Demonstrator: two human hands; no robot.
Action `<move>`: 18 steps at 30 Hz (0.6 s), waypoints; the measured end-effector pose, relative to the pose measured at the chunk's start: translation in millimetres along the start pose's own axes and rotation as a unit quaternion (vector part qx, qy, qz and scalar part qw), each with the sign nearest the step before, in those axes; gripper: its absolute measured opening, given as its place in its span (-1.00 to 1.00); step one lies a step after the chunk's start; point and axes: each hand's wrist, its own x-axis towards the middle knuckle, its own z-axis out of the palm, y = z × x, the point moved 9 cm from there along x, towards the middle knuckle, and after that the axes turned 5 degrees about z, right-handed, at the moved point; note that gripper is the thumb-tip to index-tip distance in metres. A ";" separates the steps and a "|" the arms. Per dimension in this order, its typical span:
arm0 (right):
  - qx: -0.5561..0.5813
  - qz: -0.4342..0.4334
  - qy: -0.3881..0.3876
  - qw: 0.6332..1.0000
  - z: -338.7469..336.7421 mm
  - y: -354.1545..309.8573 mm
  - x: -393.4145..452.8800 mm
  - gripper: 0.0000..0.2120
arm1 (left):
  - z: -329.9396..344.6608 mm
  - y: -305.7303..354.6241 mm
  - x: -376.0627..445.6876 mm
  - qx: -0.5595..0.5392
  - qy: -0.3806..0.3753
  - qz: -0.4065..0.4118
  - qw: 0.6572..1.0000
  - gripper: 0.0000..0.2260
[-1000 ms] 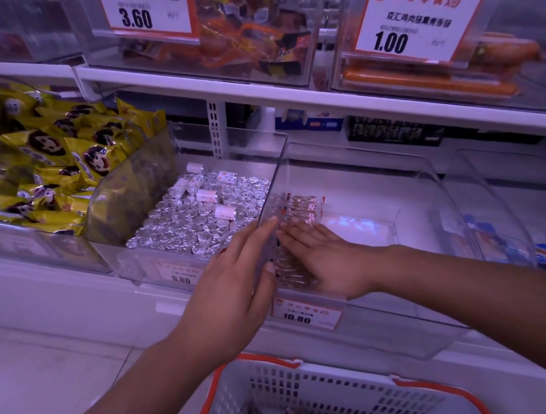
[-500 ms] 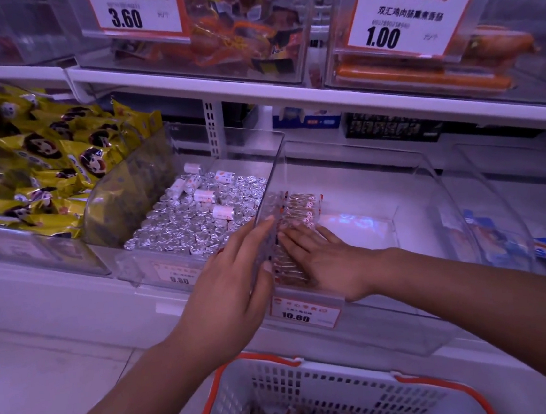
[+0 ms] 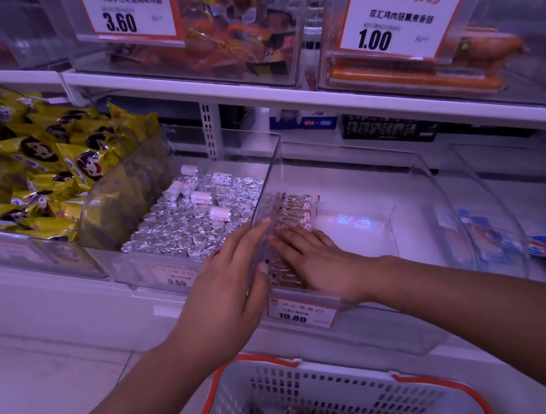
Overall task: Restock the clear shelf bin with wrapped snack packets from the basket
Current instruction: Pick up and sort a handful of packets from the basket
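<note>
Clear plastic shelf bin [image 3: 431, 198]: row of clear-wrapped brown snack packets [image 3: 290, 211] along its left wall. Right hand [image 3: 320, 262] flat on packets, fingers straight. Left hand [image 3: 226, 291] flat against wall outside, holding nothing. White slotted orange-rimmed basket [image 3: 332, 391] below bin.

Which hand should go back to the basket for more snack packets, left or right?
Probably the left hand: it lies outside the clear bin, flat against its side wall, right above the basket. The right hand reaches inside, pressing the packets flat.

hands [image 3: 227, 298]: 2 | basket [image 3: 332, 388]: 1 | price tags [image 3: 302, 312]: 4
</note>
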 end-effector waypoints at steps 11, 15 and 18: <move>0.209 0.057 0.125 0.968 -81.0 7.8 -34.1 -0.37 | -0.8 -2.9 -1.7 -0.019 0.001 -0.003 1.000 -0.53; 0.359 0.058 0.429 0.827 -130.3 12.4 -145.9 -0.78 | -24.2 17.6 -16.5 -0.002 0.118 0.048 0.992 -0.64; 0.344 0.015 0.403 0.848 -57.1 -32.1 -200.1 -0.81 | -19.1 52.9 -51.8 0.032 0.148 0.190 0.970 -0.74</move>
